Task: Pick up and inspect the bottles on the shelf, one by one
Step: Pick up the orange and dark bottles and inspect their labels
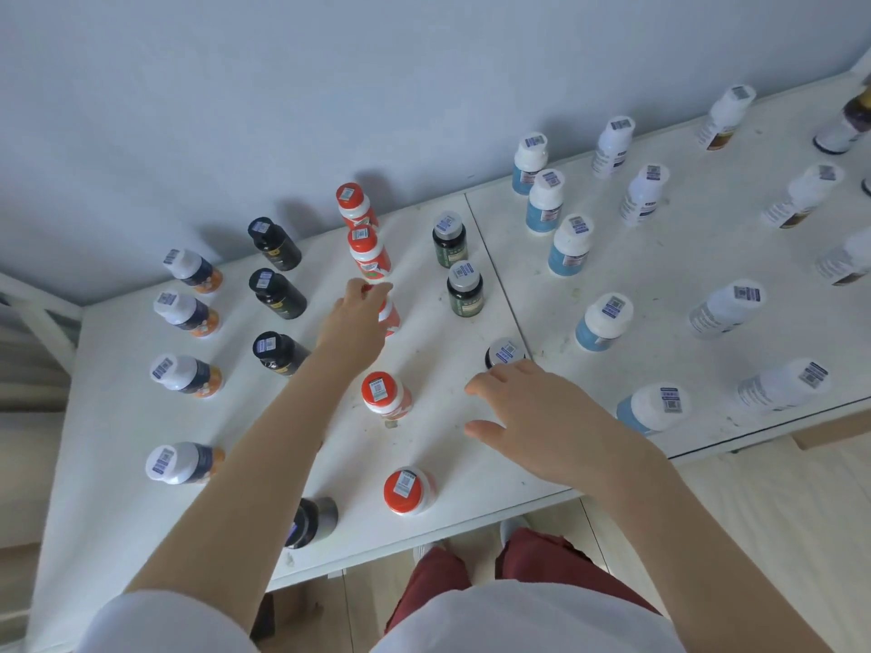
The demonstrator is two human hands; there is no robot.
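Rows of capped bottles stand on a white shelf. My left hand reaches over a red-capped bottle in the middle of the red row, its fingers curled round the cap. Two red-capped bottles stand behind it and two more in front. My right hand hovers low over the shelf with fingers spread and relaxed, holding nothing. Its fingertips lie just in front of a dark bottle with a pale cap.
Left of the red row stand black bottles and white-capped orange-label bottles. Dark green bottles, blue-label bottles and white bottles fill the right side. The shelf's front edge runs above my red trousers.
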